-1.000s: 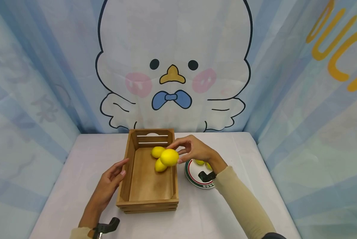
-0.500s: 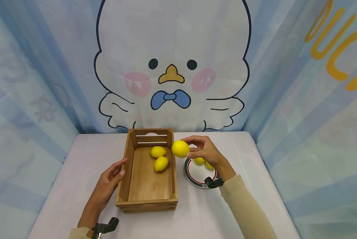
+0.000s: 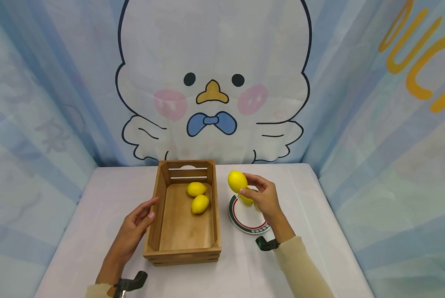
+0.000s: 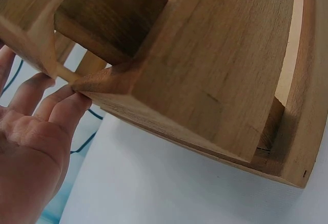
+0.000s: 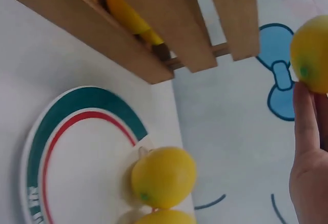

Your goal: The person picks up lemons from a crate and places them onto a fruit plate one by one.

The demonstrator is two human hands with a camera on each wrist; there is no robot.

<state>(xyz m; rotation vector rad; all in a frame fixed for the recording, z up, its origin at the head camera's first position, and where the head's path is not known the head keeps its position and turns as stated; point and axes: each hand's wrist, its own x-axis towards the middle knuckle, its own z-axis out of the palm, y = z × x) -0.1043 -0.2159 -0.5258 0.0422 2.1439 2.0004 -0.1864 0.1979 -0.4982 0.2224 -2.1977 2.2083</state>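
Observation:
My right hand (image 3: 268,200) pinches a yellow lemon (image 3: 237,181) between thumb and fingers, above the far side of a white plate (image 3: 233,212) with a green and red rim. Two more lemons (image 5: 164,177) show on the plate in the right wrist view, the lower one cut off by the frame. Left of the plate stands a slatted wooden crate (image 3: 183,253). Inside it, two lemons (image 3: 199,204) lie near its right wall. My left hand (image 3: 132,229) touches the crate's left side with its fingertips, its fingers (image 4: 69,111) only slightly bent.
A white cloth covers the table (image 3: 118,186). Behind it hangs a curtain (image 3: 215,140) printed with a cartoon bird, and more curtain encloses both sides. Dark camera mounts (image 3: 133,282) sit on both wrists.
My right hand has carried the lemon from above the crate rightward to above the plate. The crate, its two lemons and my left hand stay put.

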